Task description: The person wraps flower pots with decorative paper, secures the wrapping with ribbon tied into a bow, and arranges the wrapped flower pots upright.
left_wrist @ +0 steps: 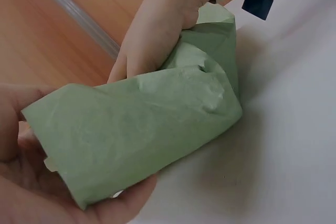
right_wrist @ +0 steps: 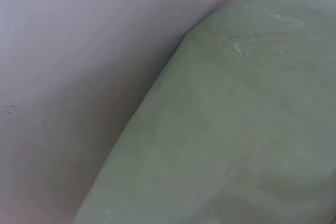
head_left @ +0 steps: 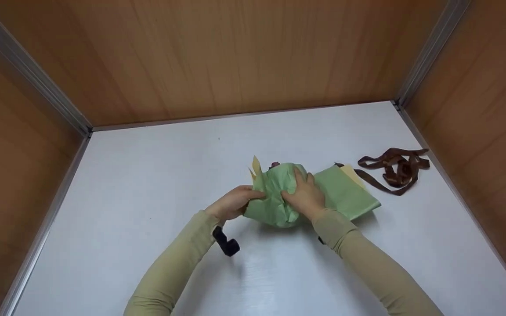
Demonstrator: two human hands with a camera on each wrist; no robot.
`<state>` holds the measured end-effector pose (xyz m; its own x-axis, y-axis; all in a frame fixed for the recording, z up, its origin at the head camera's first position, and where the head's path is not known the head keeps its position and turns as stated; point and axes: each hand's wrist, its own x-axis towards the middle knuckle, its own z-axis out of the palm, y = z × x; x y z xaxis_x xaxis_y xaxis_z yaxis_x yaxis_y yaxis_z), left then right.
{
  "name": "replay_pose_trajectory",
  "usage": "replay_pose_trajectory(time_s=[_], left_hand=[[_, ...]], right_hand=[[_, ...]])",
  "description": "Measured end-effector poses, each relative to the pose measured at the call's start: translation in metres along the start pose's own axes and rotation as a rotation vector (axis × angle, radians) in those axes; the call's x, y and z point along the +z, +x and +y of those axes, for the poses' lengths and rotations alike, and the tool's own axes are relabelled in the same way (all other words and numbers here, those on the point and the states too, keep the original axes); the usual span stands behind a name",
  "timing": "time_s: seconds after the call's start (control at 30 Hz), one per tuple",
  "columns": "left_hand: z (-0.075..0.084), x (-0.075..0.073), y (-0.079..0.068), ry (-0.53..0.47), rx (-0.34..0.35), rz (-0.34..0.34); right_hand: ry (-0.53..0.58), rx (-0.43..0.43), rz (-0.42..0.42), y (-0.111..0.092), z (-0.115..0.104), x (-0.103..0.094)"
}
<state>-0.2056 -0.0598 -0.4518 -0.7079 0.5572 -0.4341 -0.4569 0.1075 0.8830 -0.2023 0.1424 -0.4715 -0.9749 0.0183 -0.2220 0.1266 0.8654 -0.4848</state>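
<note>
Crinkled green wrapping paper (head_left: 275,195) forms a rounded bundle between my two hands, with yellow paper tips (head_left: 256,166) and a small dark red bit (head_left: 274,165) showing at its top. My left hand (head_left: 235,202) pinches the bundle's left edge, thumb in front and fingers behind; the left wrist view shows this hand (left_wrist: 21,182) around the paper's end. From the right, my right hand (head_left: 308,195) grips the gathered middle, fingers spread over the folds. Green paper (right_wrist: 226,119) fills much of the right wrist view. What the paper wraps is mostly hidden.
A flat green paper flap (head_left: 349,193) with a yellow layer (head_left: 353,175) extends right of my right hand. Brown ribbon (head_left: 400,173) lies in a loose tangle at the right on the white table (head_left: 147,175). Wood-grained panels (head_left: 244,57) enclose the back and sides.
</note>
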Motion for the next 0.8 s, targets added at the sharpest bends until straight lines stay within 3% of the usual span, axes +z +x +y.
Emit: replay_pose_trajectory(time_s=[0.17, 0.43, 0.6, 0.8], left_hand=[[-0.002, 0.005, 0.004, -0.083, 0.026, -0.047], [-0.018, 0.019, 0.018, -0.252, 0.121, -0.052], [-0.028, 0.028, 0.025, -0.334, 0.152, -0.070], [-0.038, 0.034, 0.033, -0.421, 0.221, -0.088]], right_hand=[[0.014, 0.004, -0.005, 0.002, 0.001, 0.002], [0.066, 0.005, -0.024, 0.003, 0.004, 0.000], [0.234, 0.029, -0.114, 0.005, 0.006, -0.007], [0.548, 0.017, -0.181, 0.006, 0.012, -0.016]])
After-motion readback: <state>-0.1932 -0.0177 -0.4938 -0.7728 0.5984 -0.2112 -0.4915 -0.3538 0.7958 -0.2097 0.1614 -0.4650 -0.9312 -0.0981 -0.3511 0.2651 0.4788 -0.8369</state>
